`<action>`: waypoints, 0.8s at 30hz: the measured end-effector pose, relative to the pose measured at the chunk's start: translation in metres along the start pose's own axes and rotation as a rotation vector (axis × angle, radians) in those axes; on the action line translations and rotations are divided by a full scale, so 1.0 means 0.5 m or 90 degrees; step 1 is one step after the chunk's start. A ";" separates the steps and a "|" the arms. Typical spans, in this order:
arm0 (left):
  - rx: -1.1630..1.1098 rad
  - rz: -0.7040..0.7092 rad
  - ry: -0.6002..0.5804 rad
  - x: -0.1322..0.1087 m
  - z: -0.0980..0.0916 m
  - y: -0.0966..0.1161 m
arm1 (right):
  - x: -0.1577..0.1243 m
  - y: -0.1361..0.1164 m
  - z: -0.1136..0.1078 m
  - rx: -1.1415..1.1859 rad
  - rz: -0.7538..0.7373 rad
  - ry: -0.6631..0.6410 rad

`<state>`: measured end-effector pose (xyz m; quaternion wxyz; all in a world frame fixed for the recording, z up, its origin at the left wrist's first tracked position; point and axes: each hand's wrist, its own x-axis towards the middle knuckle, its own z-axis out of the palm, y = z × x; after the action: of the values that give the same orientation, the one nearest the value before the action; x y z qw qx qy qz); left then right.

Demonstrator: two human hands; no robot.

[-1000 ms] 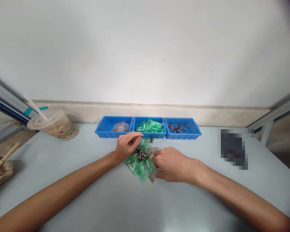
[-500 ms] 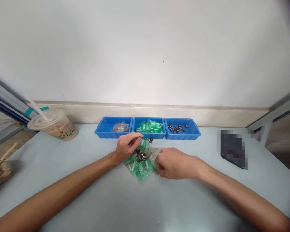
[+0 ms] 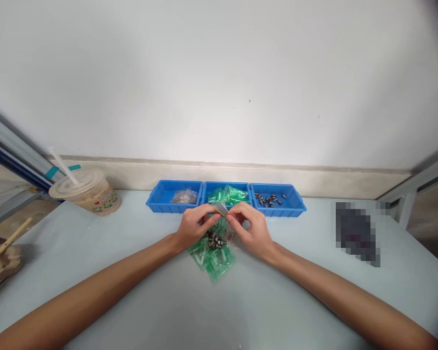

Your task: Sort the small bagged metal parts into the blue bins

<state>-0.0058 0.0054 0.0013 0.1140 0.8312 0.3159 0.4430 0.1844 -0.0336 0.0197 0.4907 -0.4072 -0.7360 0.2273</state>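
Between both hands is a small clear plastic bag (image 3: 221,208), pinched by its edges in front of the middle bin. My left hand (image 3: 195,225) grips its left side with thumb and fingers. On the other side, my right hand (image 3: 251,228) has thumb and forefinger closed on the bag. Just below them on the table lie several green plastic bags (image 3: 219,267) with pale pieces inside. A pile of small dark metal parts (image 3: 216,240) rests on these green bags. Some clear plastic bags (image 3: 233,238) lie partly hidden beside my right hand.
Three blue bins stand in a row: the left bin (image 3: 160,206) holds clear bags, the middle bin (image 3: 206,187) green bags, the right bin (image 3: 295,206) metal parts. A lidded drink cup (image 3: 95,192) is at left, a blurred dark object (image 3: 355,233) at right. Behind rises a wall (image 3: 219,87).
My right hand has lifted from the clear bags and come left and up to meet my left hand. A small clear bag now shows between them. The view has shifted slightly.
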 end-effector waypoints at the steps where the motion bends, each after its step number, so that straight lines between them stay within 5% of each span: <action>1: -0.010 0.019 -0.003 -0.001 0.000 -0.001 | -0.002 0.002 0.002 0.016 0.010 0.015; 6: -0.055 0.032 0.023 -0.002 0.000 0.000 | -0.008 0.010 0.011 0.063 0.028 0.049; 12: -0.079 0.083 -0.081 0.005 0.000 0.000 | -0.023 0.016 0.019 0.087 0.012 0.064; 24: -0.100 0.065 -0.087 0.005 -0.002 0.001 | -0.024 0.027 0.022 0.090 0.007 0.034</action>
<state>-0.0054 0.0065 0.0038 0.1772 0.8629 0.2294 0.4140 0.1815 -0.0352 -0.0012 0.5367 -0.3816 -0.7023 0.2703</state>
